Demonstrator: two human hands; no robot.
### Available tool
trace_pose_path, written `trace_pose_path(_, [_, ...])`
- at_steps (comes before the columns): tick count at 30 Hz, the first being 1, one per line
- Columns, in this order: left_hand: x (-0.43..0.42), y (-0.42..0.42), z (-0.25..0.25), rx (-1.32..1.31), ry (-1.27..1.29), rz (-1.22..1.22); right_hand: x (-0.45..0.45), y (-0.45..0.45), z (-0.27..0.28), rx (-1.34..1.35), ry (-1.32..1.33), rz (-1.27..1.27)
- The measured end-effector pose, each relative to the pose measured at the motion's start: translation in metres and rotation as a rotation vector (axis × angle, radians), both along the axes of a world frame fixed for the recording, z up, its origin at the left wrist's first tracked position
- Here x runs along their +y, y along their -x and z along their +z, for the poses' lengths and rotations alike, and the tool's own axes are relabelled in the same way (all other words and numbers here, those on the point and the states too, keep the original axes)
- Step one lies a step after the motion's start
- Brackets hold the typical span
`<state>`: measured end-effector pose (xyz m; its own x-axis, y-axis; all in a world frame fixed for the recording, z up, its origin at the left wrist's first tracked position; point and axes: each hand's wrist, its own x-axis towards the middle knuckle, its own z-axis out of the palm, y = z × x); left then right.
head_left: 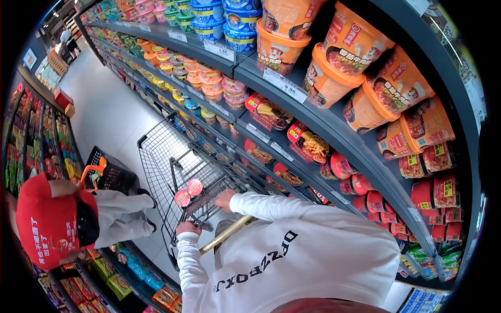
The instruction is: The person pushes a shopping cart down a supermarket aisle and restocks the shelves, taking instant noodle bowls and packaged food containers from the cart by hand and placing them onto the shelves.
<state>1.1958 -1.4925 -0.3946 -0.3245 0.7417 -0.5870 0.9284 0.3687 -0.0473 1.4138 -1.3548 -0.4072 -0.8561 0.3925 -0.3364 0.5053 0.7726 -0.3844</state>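
Observation:
A wire shopping cart (156,151) stands in front of me, its basket showing only bare mesh. My left hand (189,227) is closed around the near end of the cart's handle. On the same handle bar, toward the shelves, my right hand (226,200) is closed too, with its fingers partly hidden. Two round pink signs (189,192) with print sit on the cart between and just ahead of my hands. White sleeves cover both arms. A pale gold strip (225,235) crosses in front of my waist; what it belongs to I cannot make out.
Shelves on the right hold orange noodle tubs (349,47), red boxed noodles (308,142) and blue cups (242,23). A person in a red shirt (42,224) stands at left beside a black basket (109,172) with an orange handle. Snack shelves (39,135) line the left; the tiled aisle (99,104) runs ahead.

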Motion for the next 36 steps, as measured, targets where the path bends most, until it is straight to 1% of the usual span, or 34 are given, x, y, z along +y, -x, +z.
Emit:
trace_pose_path(2, [0.005,0.006,-0.001,-0.004,-0.023,0.0,0.007,0.006,0.0,-0.017,0.002,-0.014])
trace_pose_path(4, [0.011,0.008,0.004,-0.017,-0.039,0.04,0.012,0.01,-0.001,-0.003,0.098,-0.023])
trace_pose_path(5, [0.015,0.007,0.008,0.005,-0.056,0.016,0.014,0.012,-0.003,-0.004,0.136,-0.043])
trace_pose_path(6, [0.016,0.007,0.015,0.03,-0.069,-0.008,0.013,0.015,0.002,0.27,0.287,-0.176])
trace_pose_path(7, [0.017,0.009,0.018,0.008,-0.081,0.026,0.017,0.012,0.018,0.541,0.424,-0.302])
trace_pose_path(8, [0.018,0.015,0.014,-0.033,-0.08,0.046,0.022,0.005,0.093,0.657,0.406,-0.473])
trace_pose_path(9, [0.021,0.019,0.01,-0.001,-0.052,0.029,0.025,-0.004,0.138,0.988,0.151,-0.562])
trace_pose_path(10, [0.023,0.019,0.007,0.025,-0.025,0.011,0.032,-0.022,0.195,1.086,-0.042,-0.637])
trace_pose_path(12, [0.027,0.022,0.012,-0.021,-0.002,-0.019,0.032,-0.07,0.289,1.299,-0.311,-0.708])
trace_pose_path(13, [0.029,0.024,0.009,-0.019,0.026,-0.03,0.038,-0.092,0.314,1.511,-0.583,-0.682])
trace_pose_path(14, [0.029,0.025,0.01,-0.05,-0.001,-0.042,0.041,-0.109,0.347,1.702,-0.699,-0.664])
trace_pose_path(15, [0.028,0.025,0.01,-0.057,-0.016,-0.05,0.048,-0.128,0.37,1.716,-0.93,-0.804])
trace_pose_path(16, [0.028,0.027,0.011,-0.06,-0.032,-0.057,0.051,-0.139,0.396,1.638,-1.104,-0.908])
trace_pose_path(17, [0.03,0.028,0.01,-0.053,-0.026,-0.063,0.055,-0.146,0.413,1.62,-1.102,-1.007])
trace_pose_path(18, [0.031,0.03,0.007,-0.048,-0.018,-0.059,0.067,-0.157,0.419,1.618,-1.137,-0.955])
trace_pose_path(19, [0.031,0.032,0.004,-0.062,-0.015,-0.08,0.079,-0.162,0.424,1.648,-1.144,-0.977])
trace_pose_path(20, [0.031,0.035,0.0,-0.061,-0.009,-0.081,0.088,-0.166,0.426,1.617,-1.142,-1.009])
trace_pose_path(22, [0.028,0.038,-0.006,-0.075,-0.039,-0.111,0.113,-0.175,0.42,1.485,-1.226,-1.058])
trace_pose_path(24, [0.029,0.038,-0.002,-0.08,-0.036,-0.13,0.13,-0.183,0.414,1.143,-1.382,-1.208])
trace_pose_path(26, [0.028,0.038,0.0,-0.089,-0.062,-0.101,0.14,-0.187,0.416,1.139,-1.394,-1.239])
trace_pose_path(28, [0.026,0.042,-0.008,-0.106,-0.08,-0.105,0.141,-0.177,0.422,1.082,-1.335,-1.411])
trace_pose_path(29, [0.024,0.044,-0.016,-0.157,-0.142,-0.11,0.143,-0.179,0.425,1.033,-1.275,-1.466])
trace_pose_path(30, [0.02,0.048,-0.02,-0.208,-0.203,-0.114,0.146,-0.182,0.426,1.032,-1.27,-1.463])
trace_pose_path(31, [0.024,0.049,-0.008,-0.238,-0.095,-0.167,0.15,-0.186,0.426,1.019,-1.31,-1.464])
trace_pose_path(32, [0.019,0.052,-0.006,-0.239,-0.094,-0.162,0.152,-0.186,0.425,1.008,-1.352,-1.463])
trace_pose_path(33, [0.019,0.051,-0.005,-0.268,-0.118,-0.162,0.144,-0.177,0.43,1.033,-1.268,-1.473])
trace_pose_path(34, [0.02,0.051,-0.005,-0.297,-0.144,-0.165,0.143,-0.173,0.428,1.036,-1.273,-1.466])
trace_pose_path(36, [0.019,0.052,-0.005,-0.312,-0.165,-0.171,0.14,-0.169,0.419,1.285,-1.334,-1.308])
